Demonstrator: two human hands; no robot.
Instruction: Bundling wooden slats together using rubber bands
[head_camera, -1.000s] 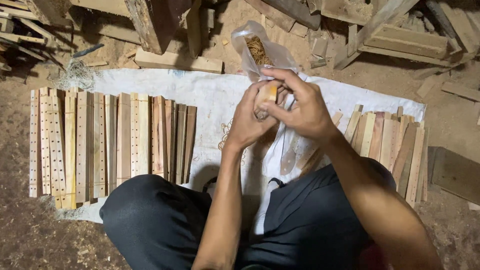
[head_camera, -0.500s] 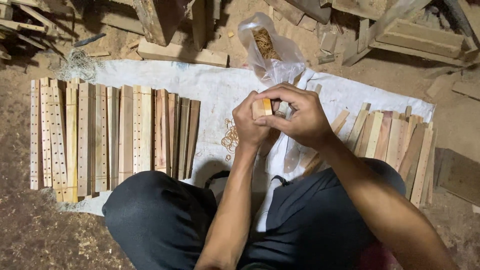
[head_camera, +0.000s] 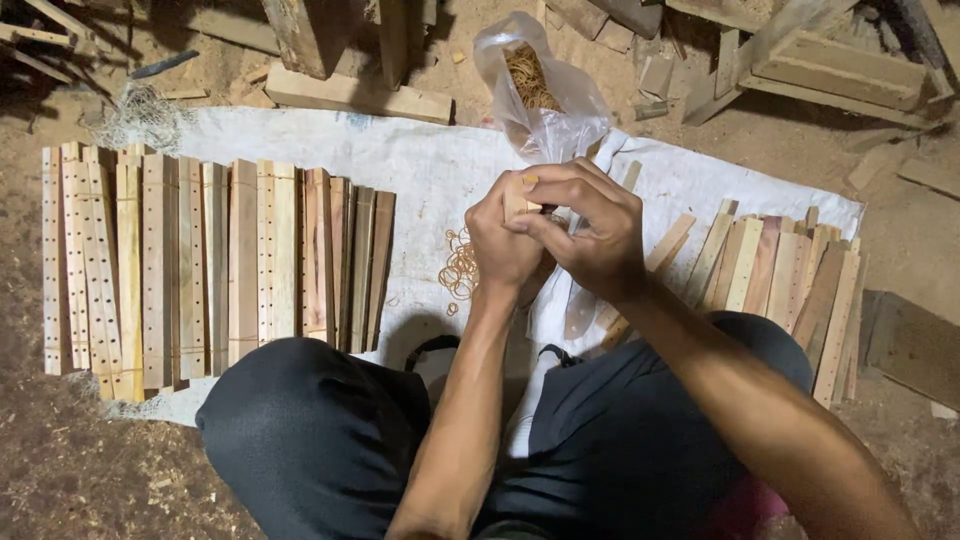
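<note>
"Looking down from the head view, where do the hands sit?"

"Dead centre, over the lap. The left hand (head_camera: 505, 245) is wrapped tight round a bundle of slats (head_camera: 519, 197), of which only the top end shows above the knuckles. The right hand (head_camera: 590, 235) comes in from three o'clock, its fingers curled over that end and pressed against the left hand. Both are clamped shut on the wood."

"Is a band on it?"

"I can't tell; the fingers hide the spot."

"What lies around?"

"At twelve o'clock, just beyond the hands, a clear plastic bag (head_camera: 545, 100) of rubber bands stands open on the white cloth (head_camera: 420, 160). At nine o'clock, near the left hand, loose rubber bands (head_camera: 460, 265) lie in a little heap. Farther out at nine, a row of drilled slats (head_camera: 200, 260) lies side by side. At three o'clock, plain slats (head_camera: 780, 270) fan out, well apart from the hands. Timber offcuts (head_camera: 350, 90) crowd the far edge at eleven."

"Which step would you call it?"

"By my reading, squeezing the sticks into one pack, ends level."

"And what does a further move call for?"

"A steady left grip, I'd judge, so nothing slips while the right fingers work at the top."
</note>
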